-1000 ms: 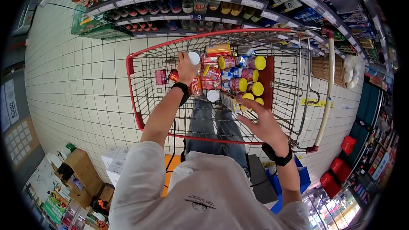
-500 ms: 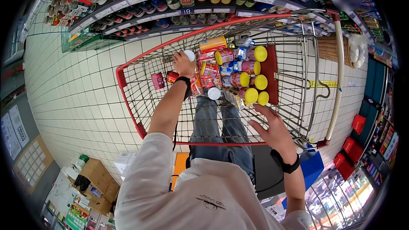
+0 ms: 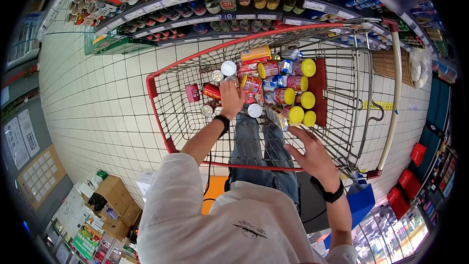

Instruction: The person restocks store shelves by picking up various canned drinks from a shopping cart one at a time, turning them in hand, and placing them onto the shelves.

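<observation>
The pale-topped container stands in the shopping cart, under the fingers of the left hand. Its round top faces the camera, so its long axis runs roughly along the line of sight; I can make out no writing on it. The left hand's fingers are bent over it, and whether they grip cannot be told.

Just beside the hand, a red can lies slanted, its long axis running from upper left to lower right; its lettering is too small to read. Farther left is a pink pack. A white-lidded container adjoins the pale-topped one, lid up; another white lid faces up below the group. The can ends at the left also face the camera.

To the right, the yellow-lidded jars lie with lids mostly toward the cart handle; their wrap lettering is unreadable. Above them an orange canister lies nearly crosswise, rising slightly rightward.

The right hand is open, fingers spread, near the lowest yellow lids, gripping nothing.

Beyond the cart, the shelf carries a sign reading "18"; its price tags are too small to read reliably.
</observation>
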A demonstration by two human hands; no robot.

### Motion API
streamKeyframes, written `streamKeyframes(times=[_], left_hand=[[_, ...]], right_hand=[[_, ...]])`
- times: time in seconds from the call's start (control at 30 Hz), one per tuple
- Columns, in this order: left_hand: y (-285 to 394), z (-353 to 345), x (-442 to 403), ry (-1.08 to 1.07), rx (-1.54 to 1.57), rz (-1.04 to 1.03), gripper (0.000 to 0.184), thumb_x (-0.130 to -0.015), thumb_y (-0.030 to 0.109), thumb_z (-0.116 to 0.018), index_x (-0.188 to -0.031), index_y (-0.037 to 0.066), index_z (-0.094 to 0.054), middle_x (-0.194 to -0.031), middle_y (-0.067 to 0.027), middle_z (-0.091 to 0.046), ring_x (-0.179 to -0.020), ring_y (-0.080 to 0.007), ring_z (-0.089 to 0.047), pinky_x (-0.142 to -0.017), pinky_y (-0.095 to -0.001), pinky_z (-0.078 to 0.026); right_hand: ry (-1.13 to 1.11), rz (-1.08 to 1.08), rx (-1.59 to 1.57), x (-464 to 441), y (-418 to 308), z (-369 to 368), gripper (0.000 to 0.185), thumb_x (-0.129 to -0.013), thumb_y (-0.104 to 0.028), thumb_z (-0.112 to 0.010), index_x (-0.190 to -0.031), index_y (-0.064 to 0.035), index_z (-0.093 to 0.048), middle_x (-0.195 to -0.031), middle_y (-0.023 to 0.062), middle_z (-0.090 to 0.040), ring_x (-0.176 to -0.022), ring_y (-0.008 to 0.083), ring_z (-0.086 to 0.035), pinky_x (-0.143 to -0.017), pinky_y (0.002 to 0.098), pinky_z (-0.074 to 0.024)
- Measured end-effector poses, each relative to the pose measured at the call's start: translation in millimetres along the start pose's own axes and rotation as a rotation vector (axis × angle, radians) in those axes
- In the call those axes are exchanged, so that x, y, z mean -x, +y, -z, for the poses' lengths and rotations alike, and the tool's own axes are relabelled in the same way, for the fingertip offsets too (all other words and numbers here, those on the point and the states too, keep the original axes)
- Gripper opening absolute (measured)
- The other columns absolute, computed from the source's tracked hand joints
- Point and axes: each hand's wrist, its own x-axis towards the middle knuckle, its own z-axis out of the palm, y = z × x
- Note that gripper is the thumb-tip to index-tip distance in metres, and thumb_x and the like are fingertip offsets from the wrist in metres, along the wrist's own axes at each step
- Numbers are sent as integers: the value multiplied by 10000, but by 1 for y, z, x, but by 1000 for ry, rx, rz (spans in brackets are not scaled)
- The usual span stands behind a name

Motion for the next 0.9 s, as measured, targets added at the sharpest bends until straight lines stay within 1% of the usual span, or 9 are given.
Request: streamKeyframes(times=[0.07, 0.2, 0.27, 0.3, 0.47, 0.6, 0.77, 0.8, 0.9], left_hand=[[-8, -2, 28, -402, 213, -163, 395, -819, 188, -653, -1144, 22, -499, -1065, -216, -485, -1042, -416, -479, -930, -516, -383], [10, -8, 67, -538, 134, -366, 521, -801, 200, -681, -1262, 50, -489, -1127, -217, -477, -1080, -419, -473, -960, -541, -380], [13, -20, 79, -541, -124, -475, 713, -780, 210, -702, -1419, 91, -409, -1251, -232, -442, -1144, -434, -457, -1011, -590, -349], [11, -33, 86, -646, -176, -388, 911, -768, 221, -754, -1530, 192, -255, -1304, -208, -355, -1244, -421, -372, -1022, -635, -324], [15, -74, 92, -636, -283, -221, 669, -818, 35, -627, -1437, 154, -405, -1419, -263, -340, -1319, -476, -351, -1083, -570, -323], [18, -86, 89, -663, -314, -180, 653, -799, -5, -605, -1412, 139, -431, -1440, -267, -324, -1324, -487, -359, -1080, -508, -374], [32, -20, 67, -720, -183, -196, 731, -716, 209, -744, -1388, 109, -474, -1453, -300, -282, -1306, -525, -351, -1083, -536, -356], [43, 5, 62, -692, -10, -120, 727, -712, 267, -770, -1369, 114, -499, -1436, -297, -311, -1302, -528, -350, -1101, -550, -324], [67, 66, 51, -686, 109, -145, 740, -678, 300, -822, -1341, 145, -531, -1366, -274, -415, -1315, -473, -368, -1104, -512, -340]], right_hand=[[7, 14, -3, -1, -2, 0, 425, -905, -198, -680, -1256, 4, -551, -1150, 236, -639, -1067, 415, -599, -903, 462, -489], [9, 28, -21, -1, -3, 3, 424, -903, -195, -680, -1253, 8, -553, -1155, 236, -639, -1071, 413, -598, -905, 458, -490], [13, 25, -15, 1, -3, 4, 426, -902, -196, -680, -1254, 8, -553, -1157, 236, -638, -1073, 414, -597, -907, 456, -489], [2, 3, -7, 3, -1, 2, 430, -902, -200, -678, -1257, 7, -551, -1163, 237, -637, -1076, 414, -596, -912, 455, -487], [-51, -13, 34, 13, -1, -1, 453, -908, -223, -669, -1281, -3, -539, -1163, 239, -633, -1076, 407, -597, -916, 456, -485], [-29, 36, 21, 19, -8, 1, 446, -907, -230, -670, -1270, -5, -541, -1129, 253, -632, -1046, 412, -601, -901, 455, -487], [22, 102, 37, 29, -10, 13, 496, -887, -265, -702, -1275, 2, -544, -1146, 238, -641, -1056, 409, -614, -894, 433, -499], [47, 137, 41, 34, -15, 20, 496, -887, -265, -702, -1275, 2, -544, -1146, 238, -641, -1056, 409, -614, -894, 433, -499], [-11, 95, 120, 44, -19, 39, 577, -859, -331, -719, -1302, -11, -535, -1122, 245, -639, -1066, 408, -602, -897, 437, -495]])
